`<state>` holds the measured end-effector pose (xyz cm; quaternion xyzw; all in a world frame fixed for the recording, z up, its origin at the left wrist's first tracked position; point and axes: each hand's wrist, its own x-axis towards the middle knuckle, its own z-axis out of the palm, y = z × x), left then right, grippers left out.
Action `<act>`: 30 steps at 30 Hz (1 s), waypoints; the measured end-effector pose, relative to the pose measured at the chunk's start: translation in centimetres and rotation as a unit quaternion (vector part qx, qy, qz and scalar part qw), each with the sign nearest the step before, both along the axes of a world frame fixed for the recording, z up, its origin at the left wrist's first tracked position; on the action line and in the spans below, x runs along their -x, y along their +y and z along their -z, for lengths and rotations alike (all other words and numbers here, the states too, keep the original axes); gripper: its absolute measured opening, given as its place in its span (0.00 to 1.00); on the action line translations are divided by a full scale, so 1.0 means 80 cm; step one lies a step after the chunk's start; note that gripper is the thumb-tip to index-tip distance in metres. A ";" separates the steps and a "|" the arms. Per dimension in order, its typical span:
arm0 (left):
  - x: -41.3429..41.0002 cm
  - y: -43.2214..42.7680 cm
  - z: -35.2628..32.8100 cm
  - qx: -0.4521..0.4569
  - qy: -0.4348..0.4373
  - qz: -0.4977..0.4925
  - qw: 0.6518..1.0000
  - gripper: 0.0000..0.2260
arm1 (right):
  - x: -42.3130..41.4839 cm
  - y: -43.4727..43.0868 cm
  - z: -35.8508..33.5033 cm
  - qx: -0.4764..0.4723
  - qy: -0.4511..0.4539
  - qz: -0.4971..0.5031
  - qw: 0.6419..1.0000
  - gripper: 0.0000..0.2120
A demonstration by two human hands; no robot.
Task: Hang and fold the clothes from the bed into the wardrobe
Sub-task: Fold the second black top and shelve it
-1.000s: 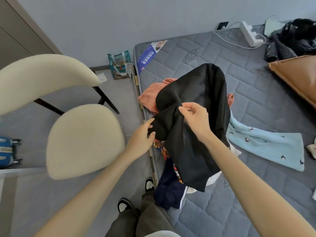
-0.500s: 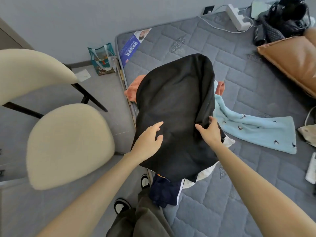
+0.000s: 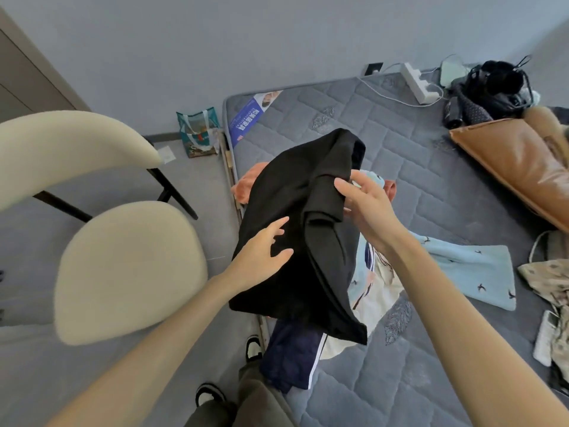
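A black garment [image 3: 295, 195] is lifted above a pile of clothes at the left edge of the grey mattress [image 3: 369, 127]. My left hand [image 3: 261, 257] rests flat on its front with fingers spread. My right hand [image 3: 366, 208] holds the garment's folded right edge between thumb and fingers. Under it lie an orange garment [image 3: 246, 186], a white printed garment [image 3: 381, 282], a navy garment with a white stripe [image 3: 289, 355] hanging over the bed edge, and a light blue cloth [image 3: 471, 269] spread to the right.
A cream chair [image 3: 129, 266] stands close on the left. A small printed bag [image 3: 198, 134] sits by the wall. A power strip [image 3: 417, 83], black items [image 3: 492, 87] and a brown pillow [image 3: 517, 161] lie at the bed's far right. A wardrobe panel [image 3: 18, 72] shows top left.
My right hand has lifted the garment's right side and folded it inward over the middle. My left hand stays flat on the front. The view shifted slightly.
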<state>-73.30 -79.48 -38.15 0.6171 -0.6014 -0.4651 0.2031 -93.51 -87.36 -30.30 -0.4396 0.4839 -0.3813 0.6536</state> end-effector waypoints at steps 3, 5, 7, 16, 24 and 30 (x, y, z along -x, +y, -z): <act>-0.024 0.012 -0.041 -0.005 0.090 -0.050 0.995 0.19 | -0.052 -0.004 -0.055 0.019 -0.057 -0.043 0.997 0.10; -0.049 0.022 -0.069 -0.021 0.179 -0.123 0.976 0.17 | -0.090 0.000 -0.088 0.037 -0.086 -0.063 0.994 0.08; -0.085 0.039 -0.095 -0.003 0.241 -0.195 0.951 0.19 | -0.129 0.006 -0.120 0.047 -0.131 -0.084 0.987 0.04; -0.262 0.128 -0.189 0.270 0.007 -0.354 0.895 0.16 | -0.295 0.066 -0.256 0.090 -0.248 -0.201 0.943 0.04; -0.439 0.244 -0.251 0.271 -0.195 -0.475 0.814 0.10 | -0.409 0.136 -0.330 0.135 -0.272 -0.266 0.915 0.04; -0.486 0.311 -0.331 0.391 -0.224 -0.534 0.715 0.07 | -0.462 0.167 -0.361 0.202 -0.168 -0.051 0.963 0.05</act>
